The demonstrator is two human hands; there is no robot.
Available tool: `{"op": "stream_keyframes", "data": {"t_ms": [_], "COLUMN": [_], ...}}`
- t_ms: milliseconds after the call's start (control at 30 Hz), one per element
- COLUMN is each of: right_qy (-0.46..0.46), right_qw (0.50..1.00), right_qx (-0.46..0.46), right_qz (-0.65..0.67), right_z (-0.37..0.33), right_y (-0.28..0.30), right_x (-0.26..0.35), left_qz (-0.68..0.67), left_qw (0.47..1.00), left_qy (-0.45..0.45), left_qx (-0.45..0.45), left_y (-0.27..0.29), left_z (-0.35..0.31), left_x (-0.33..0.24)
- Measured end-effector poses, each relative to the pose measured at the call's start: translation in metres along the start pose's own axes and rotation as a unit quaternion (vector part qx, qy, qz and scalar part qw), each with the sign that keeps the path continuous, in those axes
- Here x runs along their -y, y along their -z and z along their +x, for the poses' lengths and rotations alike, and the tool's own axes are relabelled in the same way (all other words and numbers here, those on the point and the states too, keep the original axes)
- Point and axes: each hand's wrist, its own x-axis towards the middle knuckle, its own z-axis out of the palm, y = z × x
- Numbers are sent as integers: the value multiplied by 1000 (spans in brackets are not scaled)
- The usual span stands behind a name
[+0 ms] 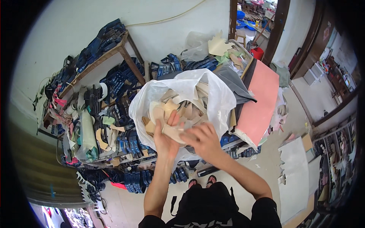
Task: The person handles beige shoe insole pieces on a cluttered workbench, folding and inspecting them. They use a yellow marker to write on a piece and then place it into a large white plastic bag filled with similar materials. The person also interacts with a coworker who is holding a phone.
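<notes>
A beige insole-shaped piece lies across the palm of my left hand, held between thumb and fingers. My right hand is at the right end of that piece, its fingers curled and smeared by motion, so their grip cannot be made out. Both hands are over the near side of a white plastic bag with its mouth rolled wide. Inside the bag are many loose beige and tan cut pieces, some curved and sole-shaped.
Bundles of dark blue strips crowd the table around the bag. A wooden rack at the left bears more dark blue bundles. To the right hangs a pink sheet beside dark grey sheeting. White sheets lean at the right.
</notes>
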Motion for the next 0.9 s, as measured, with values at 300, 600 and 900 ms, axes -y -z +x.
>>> {"op": "stream_keyframes", "data": {"t_ms": [300,600,900], "right_qy": [-72,-450,-319], "right_qw": [995,830,926], "right_qx": [64,42,-102], "right_qz": [37,328,173], "right_z": [-32,-26,-46], "right_y": [0,-27,1], "right_x": [31,0,60], "left_qz": [-38,278,788], "left_qw": [998,960,482], "left_qy": [-50,24,-362], "left_qx": [21,-15,-127], "left_y": [43,43,85], "left_z": [3,13,-39], "left_x": [1,-19,-80]}}
